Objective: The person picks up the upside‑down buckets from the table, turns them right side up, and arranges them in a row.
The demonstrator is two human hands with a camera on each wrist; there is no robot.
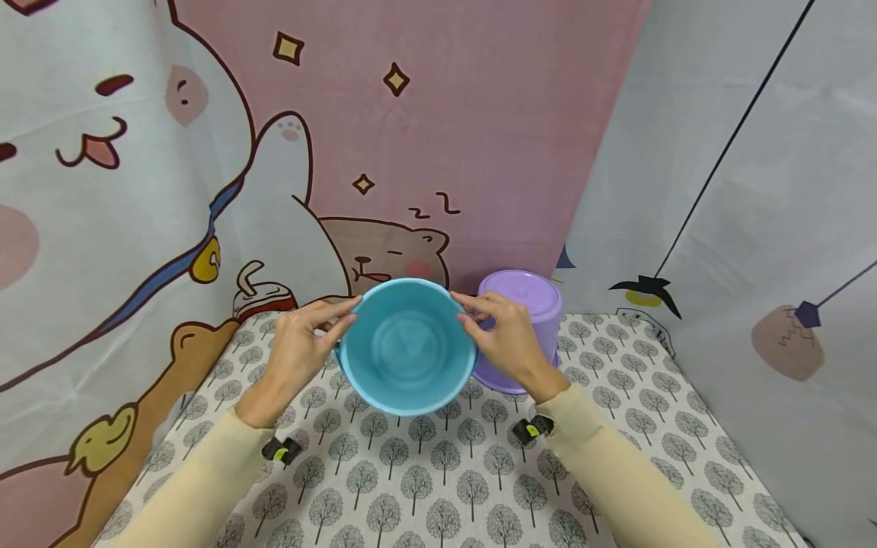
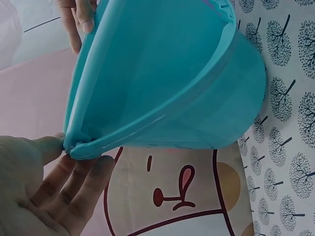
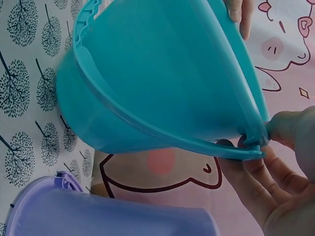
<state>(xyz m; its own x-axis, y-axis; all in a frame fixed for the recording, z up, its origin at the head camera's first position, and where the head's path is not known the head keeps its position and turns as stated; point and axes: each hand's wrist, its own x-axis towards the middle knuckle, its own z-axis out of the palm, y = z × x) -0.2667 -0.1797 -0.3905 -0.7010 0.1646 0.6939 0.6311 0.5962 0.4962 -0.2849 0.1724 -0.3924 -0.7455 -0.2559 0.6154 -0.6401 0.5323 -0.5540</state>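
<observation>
A turquoise bucket (image 1: 409,346) is held above the table, its open mouth facing the head camera. My left hand (image 1: 296,352) pinches its rim on the left, thumb on one side and fingers on the other. Opposite, my right hand (image 1: 508,339) pinches the rim in the same way. Both wrist views show the grips beside the hinges of the turquoise handle (image 3: 147,129), which hangs down across the bucket's outer wall. Behind my right hand, a purple bucket (image 1: 526,295) stands upside down, partly hidden by that hand and the turquoise rim.
A white tablecloth (image 1: 418,525) with grey tree prints covers the table. A cartoon-printed curtain (image 1: 473,137) hangs along the back and sides. The purple bucket is close to the turquoise bucket's right side, near the table's back edge.
</observation>
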